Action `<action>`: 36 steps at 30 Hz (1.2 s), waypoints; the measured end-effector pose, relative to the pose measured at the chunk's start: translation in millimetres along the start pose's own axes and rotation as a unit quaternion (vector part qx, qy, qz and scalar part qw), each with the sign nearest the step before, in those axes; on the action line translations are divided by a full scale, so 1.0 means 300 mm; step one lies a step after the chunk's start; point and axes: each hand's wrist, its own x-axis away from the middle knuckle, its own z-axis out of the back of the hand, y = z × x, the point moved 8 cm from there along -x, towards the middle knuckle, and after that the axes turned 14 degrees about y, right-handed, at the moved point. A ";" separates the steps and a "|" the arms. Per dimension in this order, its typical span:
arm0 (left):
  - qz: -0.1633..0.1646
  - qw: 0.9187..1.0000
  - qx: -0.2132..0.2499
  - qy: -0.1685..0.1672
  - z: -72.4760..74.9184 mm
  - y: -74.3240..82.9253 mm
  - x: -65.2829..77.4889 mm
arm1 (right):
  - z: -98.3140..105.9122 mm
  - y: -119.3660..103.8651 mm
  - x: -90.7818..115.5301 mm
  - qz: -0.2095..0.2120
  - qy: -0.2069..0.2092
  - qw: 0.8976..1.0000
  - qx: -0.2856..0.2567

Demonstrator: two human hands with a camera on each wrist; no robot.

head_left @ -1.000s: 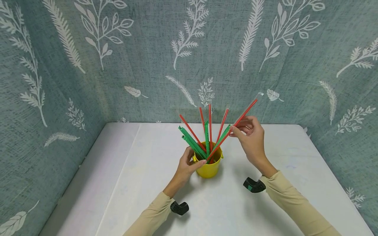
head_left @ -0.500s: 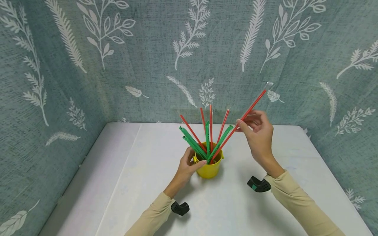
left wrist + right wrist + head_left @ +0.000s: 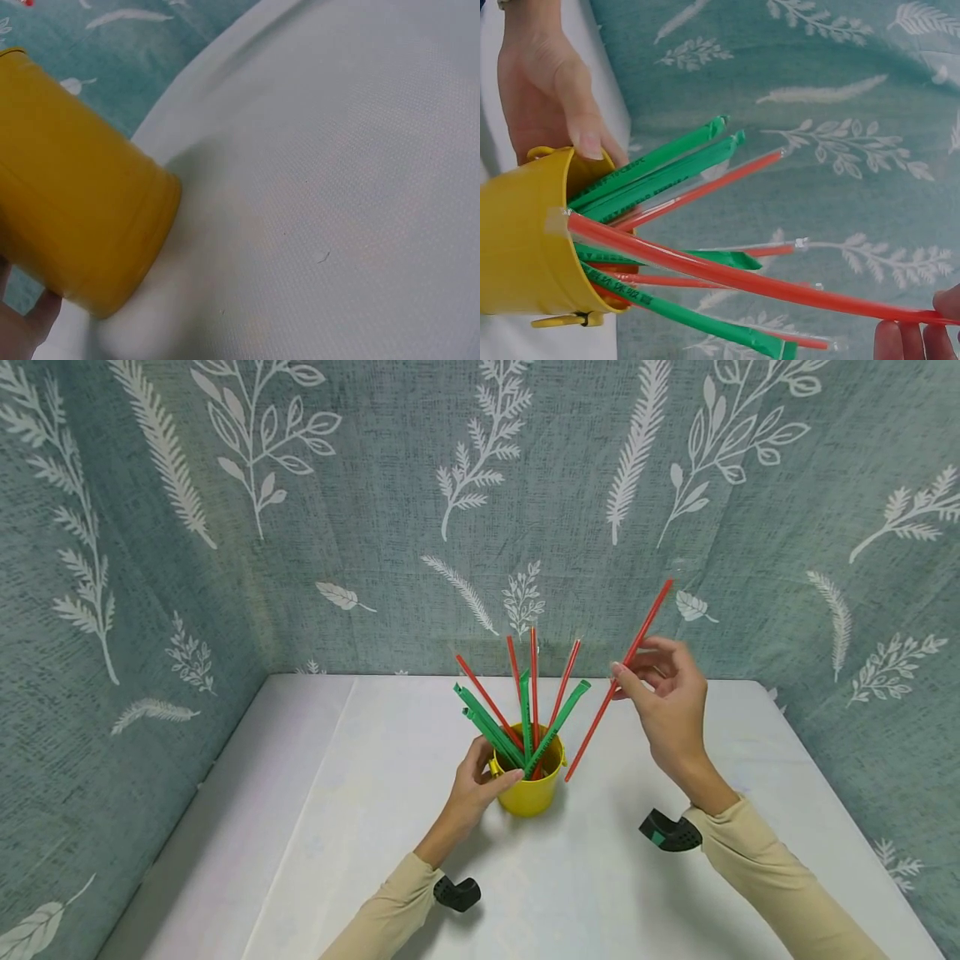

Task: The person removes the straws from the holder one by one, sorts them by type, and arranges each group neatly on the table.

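Note:
A small yellow bucket (image 3: 527, 797) stands upright on the table, holding several green-wrapped straws (image 3: 557, 727) and several red straws (image 3: 534, 672) in clear wrappers. My left hand (image 3: 472, 785) grips its left side, the thumb over the rim. In the left wrist view, the bucket's wall (image 3: 82, 187) fills the left, with part of that hand below it. Between thumb and fingers, my right hand (image 3: 671, 706) pinches one red straw (image 3: 600, 714) right of the bucket, slanting, its lower end outside the rim. The right wrist view shows this straw (image 3: 727, 274) in front of the bucket's mouth.
White cloth covers the table (image 3: 360, 827). A teal leaf-patterned curtain (image 3: 375, 527) rises behind it and along both sides. The bucket's handle (image 3: 562, 320) hangs down along its side.
My right hand has moved right and slightly up, drawing the red straw out of the bucket; its lower end has come clear of the rim. The left hand stays on the bucket.

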 end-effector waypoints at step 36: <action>-0.009 1.000 0.021 0.003 0.008 -0.086 -0.019 | 0.036 0.197 0.068 -0.098 -0.069 0.983 0.140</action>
